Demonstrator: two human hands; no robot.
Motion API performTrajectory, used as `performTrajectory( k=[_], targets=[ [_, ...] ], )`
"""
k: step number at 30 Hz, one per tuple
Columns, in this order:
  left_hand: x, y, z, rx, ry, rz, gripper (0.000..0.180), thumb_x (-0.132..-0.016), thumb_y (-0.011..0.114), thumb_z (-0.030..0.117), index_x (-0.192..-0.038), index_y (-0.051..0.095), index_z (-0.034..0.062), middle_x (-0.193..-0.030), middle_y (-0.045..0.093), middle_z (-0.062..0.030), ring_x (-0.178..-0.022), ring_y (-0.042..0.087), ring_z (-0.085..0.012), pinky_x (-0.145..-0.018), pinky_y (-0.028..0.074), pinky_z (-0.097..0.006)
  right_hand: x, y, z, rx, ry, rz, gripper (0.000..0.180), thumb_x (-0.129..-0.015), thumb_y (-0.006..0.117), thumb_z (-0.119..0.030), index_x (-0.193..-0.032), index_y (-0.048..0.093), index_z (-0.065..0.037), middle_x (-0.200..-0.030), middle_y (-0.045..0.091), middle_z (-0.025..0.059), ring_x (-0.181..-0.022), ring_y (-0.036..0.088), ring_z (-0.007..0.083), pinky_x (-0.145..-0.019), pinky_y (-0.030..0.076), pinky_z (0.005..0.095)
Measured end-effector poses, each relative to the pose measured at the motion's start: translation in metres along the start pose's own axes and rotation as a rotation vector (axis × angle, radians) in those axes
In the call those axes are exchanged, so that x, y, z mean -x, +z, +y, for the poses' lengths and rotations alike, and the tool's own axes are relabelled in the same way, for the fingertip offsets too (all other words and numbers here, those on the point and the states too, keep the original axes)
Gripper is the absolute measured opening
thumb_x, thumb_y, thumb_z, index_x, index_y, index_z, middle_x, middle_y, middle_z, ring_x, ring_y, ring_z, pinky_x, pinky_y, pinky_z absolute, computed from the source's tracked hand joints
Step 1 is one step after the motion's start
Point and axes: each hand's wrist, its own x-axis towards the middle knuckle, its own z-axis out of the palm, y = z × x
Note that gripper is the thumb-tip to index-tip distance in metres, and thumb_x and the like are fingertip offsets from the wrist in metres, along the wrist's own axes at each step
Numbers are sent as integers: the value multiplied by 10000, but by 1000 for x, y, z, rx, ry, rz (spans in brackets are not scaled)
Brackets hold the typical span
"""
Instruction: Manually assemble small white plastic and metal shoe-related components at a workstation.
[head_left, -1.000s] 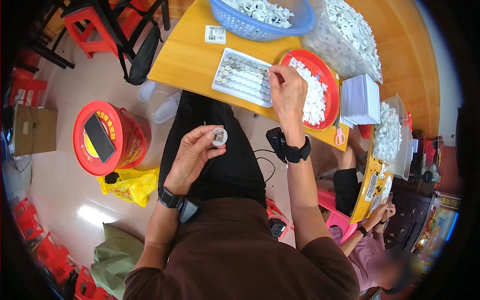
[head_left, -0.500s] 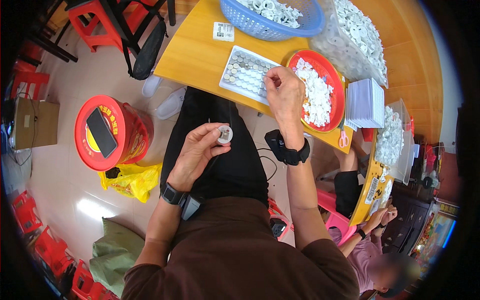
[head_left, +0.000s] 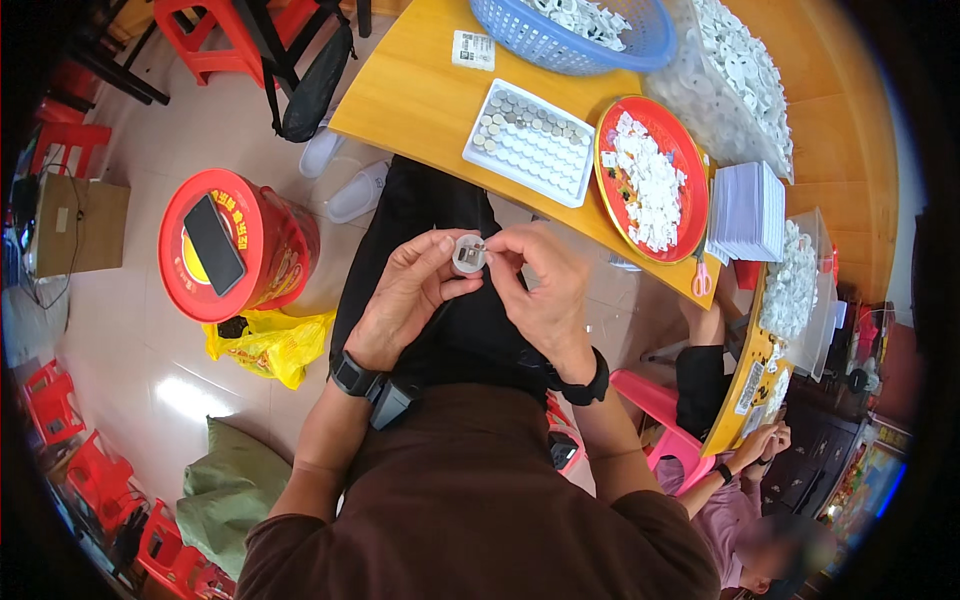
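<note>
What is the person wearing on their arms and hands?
Both hands are bare, no gloves. The left hand has a black watch on its wrist. The right hand has a black band on its wrist. The brown sleeves end above the elbows.

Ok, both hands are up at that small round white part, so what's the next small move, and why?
Probably press the small piece home: the left hand pinches the round white part over the lap, and the right hand has its fingertips at the part's centre, apparently seating something. The piece itself is too small to make out.
</note>
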Motion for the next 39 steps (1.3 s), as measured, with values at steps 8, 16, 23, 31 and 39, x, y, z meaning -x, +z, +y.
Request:
performTrajectory(
  k=[8, 16, 23, 31, 39],
  targets=[
    [6, 6, -7, -105, 38, 24, 236, -916, 530, 151, -1102, 586, 17, -1043, 622, -87, -920, 624, -160, -794, 548, -316, 15, 3, 9, 225, -250, 16, 209, -687, 631, 68, -859, 576, -38, -745, 581, 77, -656, 577, 239, -544, 470, 325],
    [7, 2, -9, -229, 46, 69, 198, -906, 548, 137, -1061, 607, 29, -1008, 633, -76, -881, 625, -137, -763, 553, -304, 15, 2, 14, 213, -253, -117, 237, -702, 600, 80, -906, 545, -28, -756, 542, 92, -673, 561, 260, -549, 457, 350],
    [3, 7, -9, -289, 51, 82, 190, -900, 557, 125, -1055, 609, 30, -998, 634, -75, -877, 627, -137, -754, 556, -298, 16, -2, 20, 57, -73, -119, 170, -735, 609, 66, -868, 557, -26, -754, 526, 102, -680, 564, 282, -570, 455, 341],
    [-1, 14, -6, -303, 81, 94, 191, -900, 555, 118, -1059, 608, 28, -1007, 631, -78, -897, 627, -147, -755, 557, -299, 7, -6, 21, 35, -21, -146, 144, -743, 615, 66, -852, 570, -17, -781, 516, 97, -675, 566, 258, -571, 459, 319],
    [-4, 13, -16, -335, 78, 91, 191, -902, 552, 125, -1056, 609, 28, -1010, 629, -77, -898, 624, -141, -758, 554, -292, 13, -8, 32, -286, 234, -169, 114, -761, 601, 80, -837, 572, 1, -785, 517, 87, -675, 582, 205, -600, 481, 284]
  ],
)
